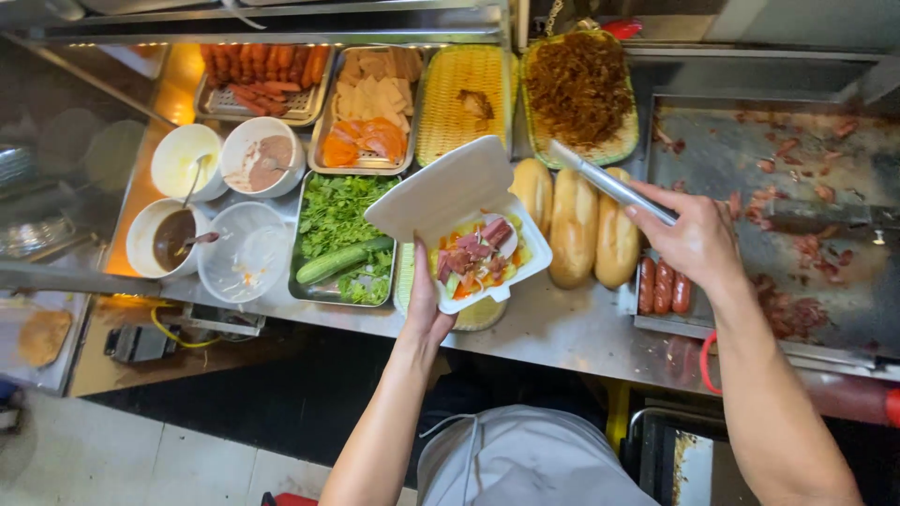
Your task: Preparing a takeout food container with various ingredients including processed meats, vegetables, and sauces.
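Observation:
My left hand (427,300) holds an open white foam box (450,197) by its near corner. Inside the box lie sliced red meat and vegetables (478,253). My right hand (694,239) grips a pair of metal tongs (600,178), whose tips point up and left toward a yellow basket of brown shredded meat (579,89). Three bread rolls (574,225) lie side by side between my hands. Red sausages (664,286) rest on the griddle edge just below my right hand.
Metal trays hold herbs and a cucumber (342,245), sliced ham and carrot (370,112), and sausages (262,75). White bowls of sauce (169,239) and paste (262,155) stand at left. A greasy griddle (778,187) with meat scraps is at right.

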